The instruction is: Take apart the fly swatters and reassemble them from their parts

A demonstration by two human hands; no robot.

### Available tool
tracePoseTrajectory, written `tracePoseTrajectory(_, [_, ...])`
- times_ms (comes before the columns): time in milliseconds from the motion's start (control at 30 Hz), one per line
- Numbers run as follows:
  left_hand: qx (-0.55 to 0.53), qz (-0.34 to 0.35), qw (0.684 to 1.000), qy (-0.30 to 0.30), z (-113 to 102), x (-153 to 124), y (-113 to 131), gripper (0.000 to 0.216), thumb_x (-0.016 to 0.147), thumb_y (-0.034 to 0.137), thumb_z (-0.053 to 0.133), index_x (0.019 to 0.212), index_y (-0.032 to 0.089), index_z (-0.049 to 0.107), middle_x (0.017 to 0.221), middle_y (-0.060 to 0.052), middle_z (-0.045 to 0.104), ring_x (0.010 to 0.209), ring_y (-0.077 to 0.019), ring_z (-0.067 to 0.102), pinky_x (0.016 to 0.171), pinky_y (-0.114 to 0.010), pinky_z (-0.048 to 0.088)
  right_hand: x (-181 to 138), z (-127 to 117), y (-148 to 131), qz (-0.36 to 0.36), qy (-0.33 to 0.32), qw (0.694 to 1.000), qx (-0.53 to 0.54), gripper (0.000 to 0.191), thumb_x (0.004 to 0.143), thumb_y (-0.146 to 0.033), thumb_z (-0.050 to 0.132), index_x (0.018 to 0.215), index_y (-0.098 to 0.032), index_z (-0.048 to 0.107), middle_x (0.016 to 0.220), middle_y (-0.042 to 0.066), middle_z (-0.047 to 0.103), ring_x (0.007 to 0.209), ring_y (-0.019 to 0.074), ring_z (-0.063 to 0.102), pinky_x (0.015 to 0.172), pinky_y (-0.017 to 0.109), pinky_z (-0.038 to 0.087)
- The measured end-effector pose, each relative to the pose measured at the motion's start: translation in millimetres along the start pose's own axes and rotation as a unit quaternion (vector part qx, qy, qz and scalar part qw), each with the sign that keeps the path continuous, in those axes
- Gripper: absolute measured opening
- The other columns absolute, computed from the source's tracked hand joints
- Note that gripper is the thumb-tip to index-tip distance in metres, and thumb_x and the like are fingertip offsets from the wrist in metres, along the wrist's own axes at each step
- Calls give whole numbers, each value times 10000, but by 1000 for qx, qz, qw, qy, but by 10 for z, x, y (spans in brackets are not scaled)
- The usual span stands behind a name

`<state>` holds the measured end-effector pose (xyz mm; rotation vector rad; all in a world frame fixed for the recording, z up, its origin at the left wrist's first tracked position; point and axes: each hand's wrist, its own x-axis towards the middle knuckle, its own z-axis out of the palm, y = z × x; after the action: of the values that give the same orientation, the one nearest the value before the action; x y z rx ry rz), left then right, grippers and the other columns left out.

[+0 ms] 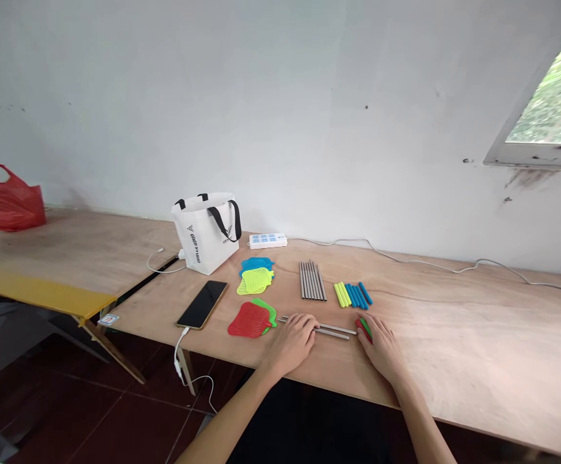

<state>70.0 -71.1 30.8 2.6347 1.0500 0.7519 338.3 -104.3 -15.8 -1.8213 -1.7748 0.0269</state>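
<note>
My left hand (pixel 296 340) lies near the table's front edge, its fingers curled over two thin metal rods (pixel 334 334) that stick out on both sides. My right hand (pixel 382 343) rests to the right, fingers bent over a red tube (pixel 364 327) and a green tube (pixel 367 330), both partly hidden. Left of my left hand, a red fly swatter head (pixel 250 320) overlaps a green one (pixel 267 312). Yellow swatter heads (pixel 255 281) lie on blue ones (pixel 257 263) behind. A row of several metal rods (pixel 312 281) sits beside yellow tubes (pixel 342 294) and blue tubes (pixel 359 296).
A phone (pixel 202 305) on a white cable lies at the table's left end. Behind it stand a white tote bag (pixel 206 238) and a power strip (pixel 267 240), whose cord (pixel 401 259) runs along the wall. On the adjoining table (pixel 91 241) sits a red plastic bag (pixel 12 203).
</note>
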Motion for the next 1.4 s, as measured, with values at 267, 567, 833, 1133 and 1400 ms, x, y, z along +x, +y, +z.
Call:
tracePoseTrajectory(267, [-2,-1,1000,3,-1,-5,2,203,1002,138,465,1121,242,593,1179,-36,658,1140,-219,604,1025,-381,470,16,-5,23,30,56,998,23,355,956,-433,425,1215,-262,598,1058,78,628,1016,269,634,892,430,509])
tracePoseTrajectory(567, [-6,-1,1000,3,6,-7,-3,213,1003,141,459,1135,243,591,1195,-36,656,1156,-219,596,1036,-390,466,29,-53,-4,5,39,998,57,337,971,-363,398,1237,-277,587,1164,75,661,1126,264,604,942,419,488])
tracePoseTrajectory(833, [-1,-1,1000,0,-2,-3,3,204,996,125,473,1123,237,586,1190,-32,657,1149,-218,599,1043,-386,462,34,-58,-16,14,22,999,31,337,976,-304,357,1198,-287,610,1226,59,676,1202,250,590,936,409,466])
tracePoseTrajectory(1133, [1,-6,1000,1,0,1,5,190,995,124,485,1110,235,588,1193,-25,660,1147,-216,598,1030,-377,465,21,-35,-5,22,27,999,4,352,981,-343,377,1224,-273,621,1271,69,652,1201,257,581,942,408,460])
tracePoseTrajectory(1400, [0,-2,1000,8,16,-8,-3,196,994,128,484,1114,245,584,1186,-25,658,1153,-216,597,1031,-377,462,8,-23,2,21,29,999,-24,369,984,-347,376,1255,-276,617,1296,72,644,1223,265,566,936,423,453])
